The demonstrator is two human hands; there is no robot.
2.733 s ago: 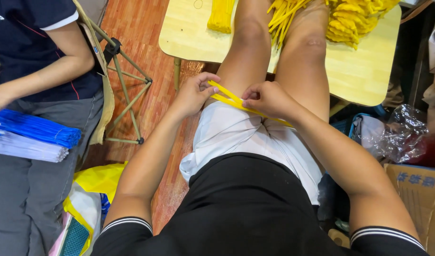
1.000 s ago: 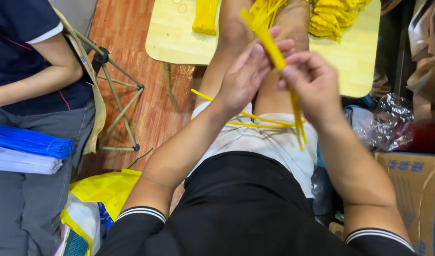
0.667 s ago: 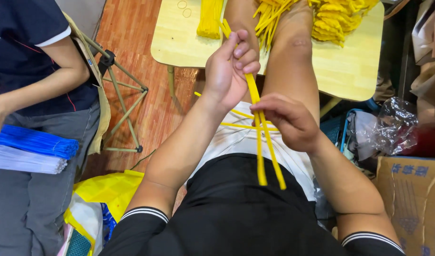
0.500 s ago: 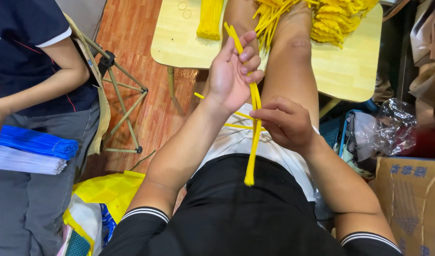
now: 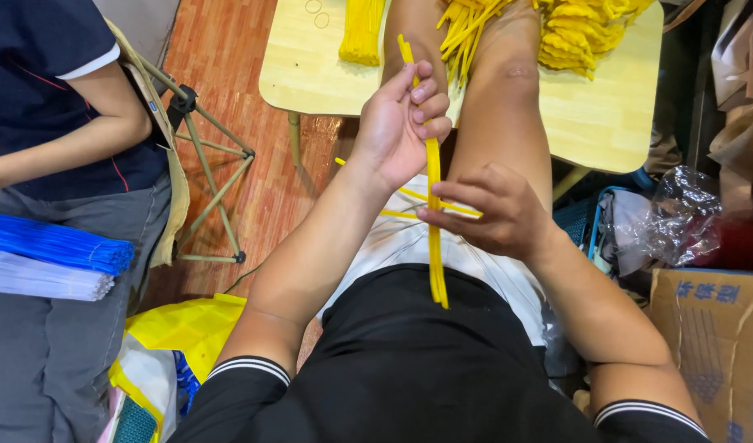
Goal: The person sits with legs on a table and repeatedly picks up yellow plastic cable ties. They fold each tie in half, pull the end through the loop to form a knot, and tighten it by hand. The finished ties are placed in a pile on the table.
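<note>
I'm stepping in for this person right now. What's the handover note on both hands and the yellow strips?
Left hand: pinches a small bunch of yellow strips near its top, hanging upright over the lap.
Right hand: fingers close around the bunch lower down.
Elsewhere: loose strips lie across the lap; piled strips and one neat bundle sit on the small table.
Done: one bunch gathered.
Left: the pile looks unsorted.

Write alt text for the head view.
Seen from above, a seated person's left hand pinches a bundle of yellow strips upright while the right hand grips it lower. More yellow strips lie on a pale table ahead.
</note>
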